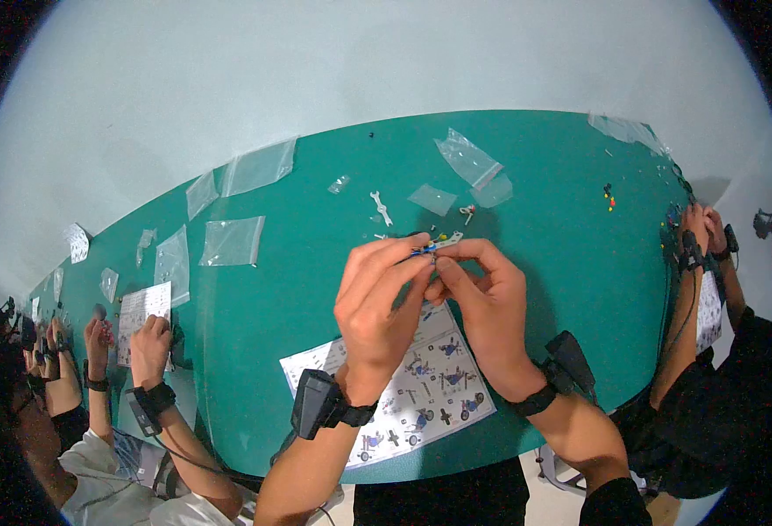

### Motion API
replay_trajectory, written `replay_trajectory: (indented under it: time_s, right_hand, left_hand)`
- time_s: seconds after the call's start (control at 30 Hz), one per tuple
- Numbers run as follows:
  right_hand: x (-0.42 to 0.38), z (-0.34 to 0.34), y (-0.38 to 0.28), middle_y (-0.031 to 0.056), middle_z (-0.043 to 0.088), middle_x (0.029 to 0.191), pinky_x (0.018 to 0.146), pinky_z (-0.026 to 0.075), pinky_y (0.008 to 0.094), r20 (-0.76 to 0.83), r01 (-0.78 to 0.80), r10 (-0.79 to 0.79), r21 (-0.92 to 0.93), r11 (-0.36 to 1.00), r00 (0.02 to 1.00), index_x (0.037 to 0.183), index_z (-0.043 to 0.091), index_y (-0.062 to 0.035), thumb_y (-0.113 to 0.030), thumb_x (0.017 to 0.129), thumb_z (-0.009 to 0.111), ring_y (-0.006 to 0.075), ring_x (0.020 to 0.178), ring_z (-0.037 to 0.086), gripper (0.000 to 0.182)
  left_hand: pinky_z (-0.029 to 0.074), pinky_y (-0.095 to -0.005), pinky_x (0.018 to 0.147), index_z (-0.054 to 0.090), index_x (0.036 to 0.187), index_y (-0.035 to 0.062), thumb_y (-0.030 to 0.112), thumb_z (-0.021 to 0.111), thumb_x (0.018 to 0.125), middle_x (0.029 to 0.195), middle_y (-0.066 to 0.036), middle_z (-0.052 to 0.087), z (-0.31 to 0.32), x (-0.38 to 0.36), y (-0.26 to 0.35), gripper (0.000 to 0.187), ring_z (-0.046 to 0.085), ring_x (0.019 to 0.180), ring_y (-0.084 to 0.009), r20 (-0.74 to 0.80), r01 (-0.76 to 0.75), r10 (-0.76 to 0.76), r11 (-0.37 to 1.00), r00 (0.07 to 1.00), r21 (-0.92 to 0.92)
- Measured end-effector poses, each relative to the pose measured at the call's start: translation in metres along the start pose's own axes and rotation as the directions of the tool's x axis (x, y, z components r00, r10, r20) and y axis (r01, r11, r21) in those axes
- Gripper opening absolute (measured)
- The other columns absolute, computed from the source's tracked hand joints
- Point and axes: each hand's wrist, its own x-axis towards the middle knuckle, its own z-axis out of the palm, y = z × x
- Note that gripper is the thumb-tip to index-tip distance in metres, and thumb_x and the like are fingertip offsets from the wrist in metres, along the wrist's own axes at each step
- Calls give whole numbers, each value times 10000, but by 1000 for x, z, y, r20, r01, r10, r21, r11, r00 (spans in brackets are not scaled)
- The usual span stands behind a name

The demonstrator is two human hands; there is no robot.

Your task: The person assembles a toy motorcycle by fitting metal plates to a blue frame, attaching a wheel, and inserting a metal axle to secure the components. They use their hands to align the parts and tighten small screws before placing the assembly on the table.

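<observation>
Both my hands meet above the green table, fingers pinched round a small model assembly (pixel 436 246) with blue, yellow and silvery perforated metal parts. My left hand (pixel 373 307) grips its left end; my right hand (pixel 488 302) pinches its right side. Fingertips hide part of the assembly. Beneath my hands lies a printed instruction sheet (pixel 443 408) with pictures of small vehicles. Just beyond my fingers are a small silvery part (pixel 467 211) and a flat metal wrench (pixel 381 209).
Clear plastic bags (pixel 233 241) are scattered over the green table (pixel 272 316). Small coloured pieces (pixel 610 200) lie at the right. People work on both sides: a co-worker's hand (pixel 150 351) at left, another co-worker's hands (pixel 701 230) at right. A wall stands behind the table.
</observation>
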Motion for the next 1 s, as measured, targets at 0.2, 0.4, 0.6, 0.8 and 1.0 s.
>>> replay_trajectory:
  time_s: [0.2,0.4,0.6,0.8,1.0]
  right_hand:
    - [0,0,0,93,750,1040,705,599,273,2,3,-3,-29,1000,1000,1183,677,23,-24,1048,677,151,822,752,142]
    - [1,-1,4,89,751,1042,704,600,270,1,42,-42,-41,998,999,1180,672,21,-33,1049,684,145,815,752,143]
    - [0,1,1,85,733,1038,703,585,267,-1,23,-23,-27,999,1000,1173,679,33,-20,1056,664,132,808,730,129]
    - [2,-1,4,84,725,1023,698,597,272,8,59,-58,-88,994,998,1174,677,23,-43,1048,688,148,806,750,143]
    - [2,-1,1,82,724,1029,703,586,271,15,71,-70,-92,993,997,1168,673,32,-29,1060,663,128,804,723,125]
  left_hand:
    - [603,-389,848,778,1001,3,-102,867,708,1124,-105,785,2,-2,-2,324,731,1022,-304,-16,-4,4,1000,1000,-6]
    - [602,-392,849,782,1010,7,-102,863,716,1126,-105,786,2,-1,-2,324,731,1017,-304,-14,6,-6,1000,1000,-19]
    - [602,-393,849,786,1010,7,-103,863,719,1129,-105,787,2,-2,-2,321,731,1017,-303,-20,5,-5,1000,1000,-7]
    - [604,-394,849,788,1009,9,-106,861,721,1135,-105,787,2,-3,-4,318,732,1021,-305,-17,-2,2,1000,1000,0]
    - [614,-389,850,785,1003,3,-95,875,710,1143,-110,789,0,-2,-3,322,736,1019,-307,-8,-28,28,1000,1000,12]
